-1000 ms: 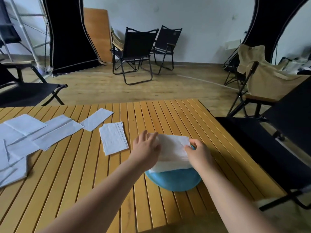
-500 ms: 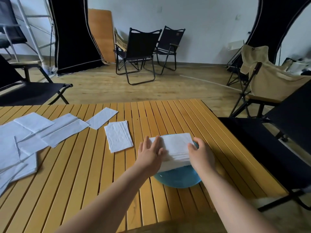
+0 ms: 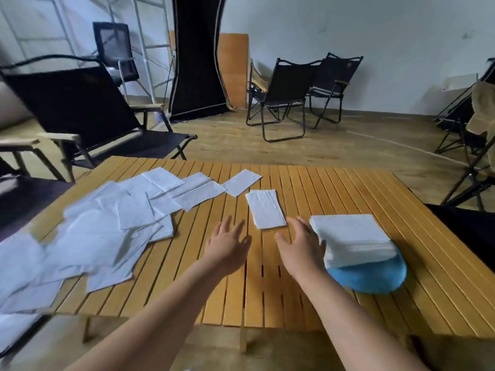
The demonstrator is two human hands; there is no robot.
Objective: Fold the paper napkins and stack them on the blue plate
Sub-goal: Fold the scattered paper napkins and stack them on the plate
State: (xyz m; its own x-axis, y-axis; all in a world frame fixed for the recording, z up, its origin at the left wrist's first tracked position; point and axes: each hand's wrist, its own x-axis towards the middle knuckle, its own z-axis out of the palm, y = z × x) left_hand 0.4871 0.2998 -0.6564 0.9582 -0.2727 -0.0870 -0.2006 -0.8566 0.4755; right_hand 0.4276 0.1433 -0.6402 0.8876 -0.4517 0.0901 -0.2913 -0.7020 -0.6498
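a thick stack of folded napkins point(image 3: 351, 235) sits on the blue plate point(image 3: 375, 277) at the right of the slatted wooden table point(image 3: 334, 188), so the step in hand looks like the gap between one napkin stacked and the next one fetched. the left hand point(image 3: 227, 246) hovers over bare slats with its fingers straight and spread, holding nothing; the right hand point(image 3: 301, 245) is likewise flat and empty, its outer edge just beside or touching the stack's left side, which of the two cannot be told. the nearest piece is a narrow folded napkin point(image 3: 266, 208) lying just beyond the fingertips, between both hands; whether it needs another fold is unclear. the next move calls for pinching it at an edge, halving it if needed, and laying it squarely on top. further left lies a loose heap of unfolded napkins point(image 3: 101, 231), overlapping and reaching the table's left edge, with a few strips point(image 3: 241, 182) behind. nothing blocks the reach, but the tall stack overhangs the plate and could slide if nudged. black folding chairs point(image 3: 284, 95) stand around.
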